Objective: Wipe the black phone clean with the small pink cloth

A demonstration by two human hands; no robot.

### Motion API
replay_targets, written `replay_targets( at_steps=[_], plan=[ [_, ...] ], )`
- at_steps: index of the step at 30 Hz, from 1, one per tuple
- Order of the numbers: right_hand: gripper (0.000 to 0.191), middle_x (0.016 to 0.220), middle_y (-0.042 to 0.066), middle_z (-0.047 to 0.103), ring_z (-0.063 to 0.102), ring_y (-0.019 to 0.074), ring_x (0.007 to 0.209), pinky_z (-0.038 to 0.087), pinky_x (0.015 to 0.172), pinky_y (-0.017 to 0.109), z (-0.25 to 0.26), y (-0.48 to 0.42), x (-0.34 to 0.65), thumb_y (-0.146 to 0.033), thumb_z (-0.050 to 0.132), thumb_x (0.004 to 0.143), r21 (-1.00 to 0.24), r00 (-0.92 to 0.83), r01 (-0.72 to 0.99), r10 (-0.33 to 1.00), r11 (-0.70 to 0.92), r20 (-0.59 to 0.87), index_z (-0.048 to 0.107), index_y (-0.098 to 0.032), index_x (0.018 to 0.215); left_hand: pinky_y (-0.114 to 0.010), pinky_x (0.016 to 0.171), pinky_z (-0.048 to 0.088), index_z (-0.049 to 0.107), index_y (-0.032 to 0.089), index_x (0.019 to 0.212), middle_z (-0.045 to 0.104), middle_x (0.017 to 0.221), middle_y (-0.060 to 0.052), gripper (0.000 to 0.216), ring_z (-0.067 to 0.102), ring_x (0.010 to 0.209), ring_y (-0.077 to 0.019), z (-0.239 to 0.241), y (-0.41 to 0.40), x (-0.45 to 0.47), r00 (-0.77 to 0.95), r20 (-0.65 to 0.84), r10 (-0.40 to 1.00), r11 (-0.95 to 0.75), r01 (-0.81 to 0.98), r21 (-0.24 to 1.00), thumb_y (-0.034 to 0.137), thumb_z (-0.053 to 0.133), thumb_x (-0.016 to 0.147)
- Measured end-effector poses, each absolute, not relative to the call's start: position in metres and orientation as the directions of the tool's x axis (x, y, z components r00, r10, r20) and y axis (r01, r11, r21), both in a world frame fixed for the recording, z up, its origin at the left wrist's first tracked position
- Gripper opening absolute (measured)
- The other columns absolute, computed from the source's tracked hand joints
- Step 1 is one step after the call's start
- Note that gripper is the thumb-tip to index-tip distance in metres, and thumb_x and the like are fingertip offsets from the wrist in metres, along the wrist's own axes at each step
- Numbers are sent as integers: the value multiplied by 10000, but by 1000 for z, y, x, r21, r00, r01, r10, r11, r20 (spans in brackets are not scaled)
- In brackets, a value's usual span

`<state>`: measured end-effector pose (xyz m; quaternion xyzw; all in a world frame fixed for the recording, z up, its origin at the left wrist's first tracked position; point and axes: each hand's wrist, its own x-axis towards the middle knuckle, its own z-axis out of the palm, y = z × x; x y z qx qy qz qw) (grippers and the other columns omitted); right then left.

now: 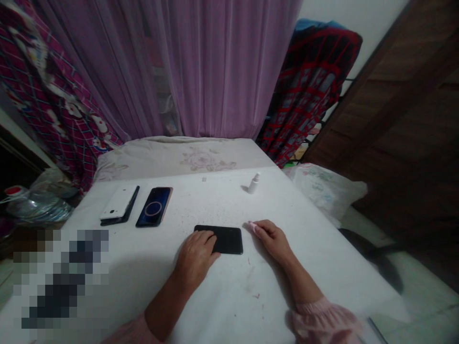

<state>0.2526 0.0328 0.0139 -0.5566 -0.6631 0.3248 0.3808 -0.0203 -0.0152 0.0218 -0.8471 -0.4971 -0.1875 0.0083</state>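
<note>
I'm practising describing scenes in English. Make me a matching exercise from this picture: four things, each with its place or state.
Things:
1. left hand
2. right hand
3. white phone
4. spray bottle

Places and states:
A. standing beyond the black phone
B. lying on a dark phone
C. resting on the black phone
D. pinching a small pink thing

Right pairs: 1-C, 2-D, 3-B, 4-A
</note>
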Motion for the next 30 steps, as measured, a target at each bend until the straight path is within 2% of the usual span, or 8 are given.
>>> replay_targets(
  at_steps=[4, 9, 12, 16, 22, 27, 30],
  plan=[
    [300, 952, 83, 733, 666, 229, 912, 501, 828, 353, 15, 28, 244, -442, 562, 863, -849, -54, 483, 974, 217, 218, 755, -221, 927, -509, 1103, 380, 513, 160, 1330, 543, 1399, -147, 588, 496, 1294, -312, 25, 6, -19, 512, 195, 837, -547, 804, 234, 360, 709, 812],
    [276, 924, 78, 738, 670, 223, 874, 505, 802, 353, 15, 28, 241, -428, 577, 854, -859, -41, 451, 968, 240, 249, 762, -232, 911, -455, 1057, 424, 449, 209, 1380, 555, 1353, -123, 621, 506, 1257, -284, 27, 20, -24, 557, 108, 823, -556, 753, 351, 400, 670, 832],
    [280, 926, 84, 742, 671, 227, 885, 508, 818, 362, 12, 28, 237, -429, 589, 843, -895, 4, 371, 964, 246, 266, 769, -227, 914, -452, 1025, 450, 399, 230, 1415, 539, 1348, -119, 643, 498, 1249, -288, 25, 17, -26, 556, 159, 816, -573, 744, 343, 385, 656, 846],
    [305, 926, 90, 747, 672, 229, 895, 515, 813, 356, 12, 29, 220, -434, 586, 842, -918, -9, 326, 971, 228, 238, 777, -226, 956, -490, 1030, 443, 322, 237, 1459, 521, 1352, -133, 656, 482, 1260, -305, 13, 11, -28, 542, 307, 782, -619, 731, 288, 381, 608, 887],
    [356, 958, 87, 749, 681, 241, 889, 504, 803, 357, 22, 22, 199, -458, 544, 865, -887, 14, 455, 996, 72, 88, 765, -245, 1044, -527, 1040, 419, 295, 193, 1481, 522, 1329, -172, 652, 491, 1242, -340, -3, 6, -27, 487, 476, 732, -632, 747, 207, 435, 536, 926],
    [384, 959, 91, 756, 690, 267, 868, 499, 746, 361, 26, -3, 208, -515, 548, 854, -850, -24, 526, 998, -34, -55, 777, -249, 1010, -519, 1032, 429, 343, 165, 1462, 530, 1316, -183, 624, 489, 1223, -342, 0, 3, -24, 457, 508, 731, -605, 777, 172, 407, 542, 923],
    [378, 944, 91, 757, 686, 263, 861, 501, 738, 351, 26, -2, 211, -515, 548, 849, -839, -38, 544, 998, -21, -50, 784, -250, 980, -526, 1034, 425, 377, 164, 1445, 530, 1316, -184, 601, 480, 1229, -346, 4, 1, -21, 456, 502, 735, -597, 786, 160, 391, 554, 917]
  ],
)
